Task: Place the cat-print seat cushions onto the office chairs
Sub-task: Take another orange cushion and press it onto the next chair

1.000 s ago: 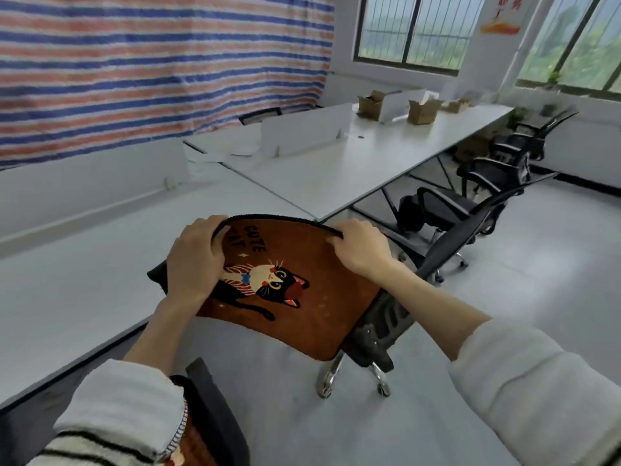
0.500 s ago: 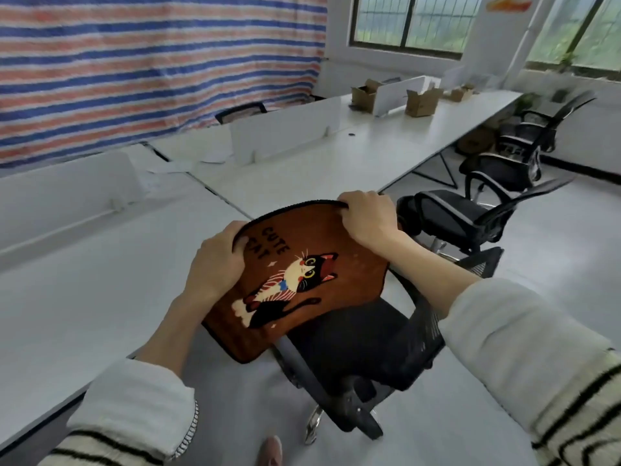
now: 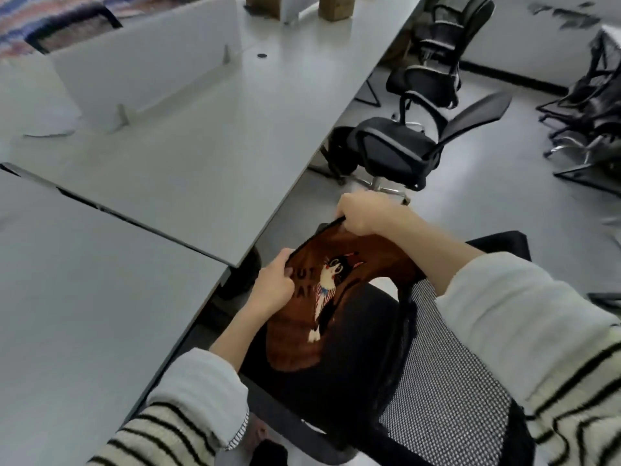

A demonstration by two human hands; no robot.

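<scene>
A brown cat-print seat cushion (image 3: 302, 334) hangs bent just above the black seat of the nearest office chair (image 3: 339, 395), its lower end over the seat. My left hand (image 3: 272, 287) grips the cushion's left upper edge. My right hand (image 3: 364, 213) grips its far top edge, and my right forearm crosses over the chair's mesh backrest (image 3: 447, 381). The cat print and part of the lettering show between my hands.
Long white desks (image 3: 188, 169) with a low divider panel (image 3: 148, 58) run along the left, their edge close to the chair. Another black office chair (image 3: 396, 153) stands behind, more chairs (image 3: 437, 65) farther back and a pile of chairs (image 3: 591, 105) at right. Cardboard boxes (image 3: 336, 6) sit on the far desk.
The view has tilted down and closer. Both hands have lowered the cushion toward the chair seat, and the cushion now bends downward instead of facing me flat.
</scene>
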